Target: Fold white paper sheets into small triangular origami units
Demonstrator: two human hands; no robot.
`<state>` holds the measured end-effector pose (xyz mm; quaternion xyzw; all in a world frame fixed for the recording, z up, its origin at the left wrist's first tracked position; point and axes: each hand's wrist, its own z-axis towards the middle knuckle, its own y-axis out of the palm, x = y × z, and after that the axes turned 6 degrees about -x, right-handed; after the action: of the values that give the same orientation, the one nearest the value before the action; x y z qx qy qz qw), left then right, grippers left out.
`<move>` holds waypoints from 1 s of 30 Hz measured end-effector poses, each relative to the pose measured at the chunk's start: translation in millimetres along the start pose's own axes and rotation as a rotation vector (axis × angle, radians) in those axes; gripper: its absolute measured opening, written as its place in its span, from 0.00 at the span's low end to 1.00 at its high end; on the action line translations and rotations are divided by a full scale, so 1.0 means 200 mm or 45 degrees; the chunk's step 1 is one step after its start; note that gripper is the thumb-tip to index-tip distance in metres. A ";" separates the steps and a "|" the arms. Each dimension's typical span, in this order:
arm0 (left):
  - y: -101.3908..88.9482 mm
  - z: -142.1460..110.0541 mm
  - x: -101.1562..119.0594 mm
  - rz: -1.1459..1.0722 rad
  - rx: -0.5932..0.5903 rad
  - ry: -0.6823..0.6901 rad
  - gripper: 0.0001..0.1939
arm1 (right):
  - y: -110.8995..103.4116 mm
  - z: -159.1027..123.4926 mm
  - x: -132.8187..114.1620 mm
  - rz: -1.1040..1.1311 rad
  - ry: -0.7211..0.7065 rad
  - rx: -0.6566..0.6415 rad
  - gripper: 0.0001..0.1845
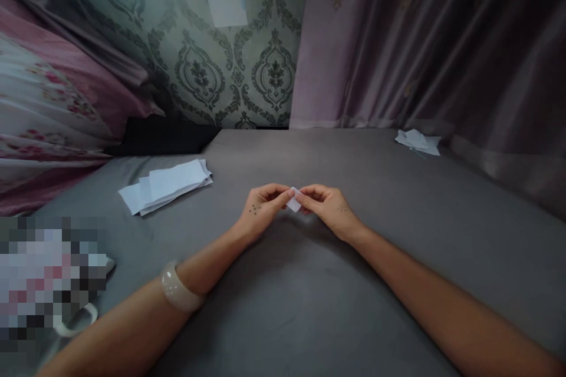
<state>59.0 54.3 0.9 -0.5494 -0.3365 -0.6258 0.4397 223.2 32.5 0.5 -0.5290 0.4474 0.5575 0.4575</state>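
Observation:
A small piece of folded white paper (293, 205) is pinched between both hands, just above the grey cloth surface. My left hand (266, 206) grips its left side with thumb and fingers closed. From the right, my right hand (329, 205) pinches the same paper, its thumb close to the left thumb. The paper's lower corner points down towards me. Fingers cover part of the paper, so its full folded shape is hidden. A pale bangle (177, 288) sits on my left forearm.
White paper sheets (172, 184) lie stacked at the left. A smaller heap of white paper (418, 140) rests at the far right. Behind the grey cloth (283, 306) are a patterned wall and curtains (354, 41). A pixelated area hides objects at the lower left.

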 end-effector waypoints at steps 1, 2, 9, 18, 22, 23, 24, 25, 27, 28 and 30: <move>0.00 0.00 0.00 -0.027 0.015 -0.001 0.12 | 0.00 0.00 0.00 0.031 0.058 -0.037 0.16; 0.01 0.00 0.00 -0.050 0.026 -0.004 0.12 | 0.01 -0.01 0.00 0.056 0.109 -0.077 0.17; 0.03 -0.01 0.00 -0.090 0.045 -0.051 0.13 | 0.03 -0.02 -0.01 0.023 0.142 -0.115 0.20; 0.03 0.01 -0.01 -0.199 -0.049 -0.085 0.14 | 0.04 -0.02 -0.01 0.304 0.509 -0.261 0.20; 0.04 0.00 -0.02 -0.249 -0.033 -0.105 0.14 | 0.06 -0.03 -0.01 0.311 0.529 -0.291 0.17; 0.04 0.00 -0.02 -0.269 -0.035 -0.120 0.14 | 0.06 -0.03 -0.01 0.298 0.509 -0.280 0.16; 0.04 0.01 -0.02 -0.291 -0.044 -0.143 0.14 | 0.06 -0.03 -0.01 0.284 0.487 -0.267 0.16; 0.04 0.01 -0.03 -0.308 -0.058 -0.169 0.15 | 0.06 -0.03 -0.01 0.271 0.469 -0.253 0.16; 0.04 0.01 -0.03 -0.323 -0.087 -0.231 0.18 | 0.06 -0.03 0.00 0.255 0.453 -0.239 0.16; 0.03 0.01 -0.04 -0.323 -0.103 -0.258 0.19 | 0.05 -0.03 0.01 0.251 0.457 -0.239 0.16; 0.03 0.01 -0.04 -0.332 -0.135 -0.283 0.20 | 0.05 -0.03 0.01 0.247 0.472 -0.250 0.16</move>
<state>65.2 56.1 -6.2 -0.5892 -0.4180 -0.6299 0.2852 214.1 24.0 -1.9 -0.6189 0.5160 0.5330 0.2580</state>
